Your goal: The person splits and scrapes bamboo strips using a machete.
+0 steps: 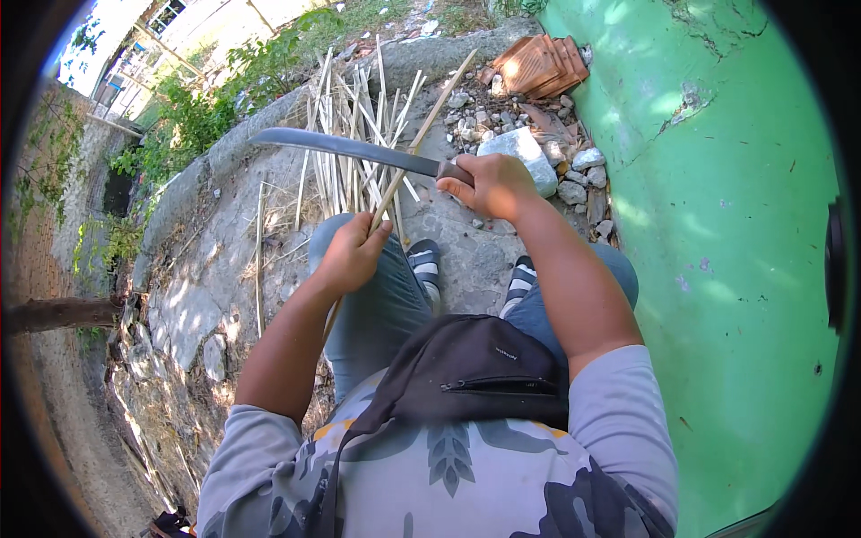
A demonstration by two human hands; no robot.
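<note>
Closed left grip (354, 251): strip (444, 99) (right grip (495, 186): machete (359, 147))

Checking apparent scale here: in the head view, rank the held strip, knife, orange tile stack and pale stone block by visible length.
1. Strip in the left hand
2. Knife in the right hand
3. Orange tile stack and pale stone block: too alike to rank

Nearness may enlarge the first two.

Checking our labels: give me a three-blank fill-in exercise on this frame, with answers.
1. The right hand grips the knife by its ____.
2. The long strip is in the ____ hand.
3. The wide surface along the picture's right side is coloured ____.

Missing words: handle; left; green.
</note>
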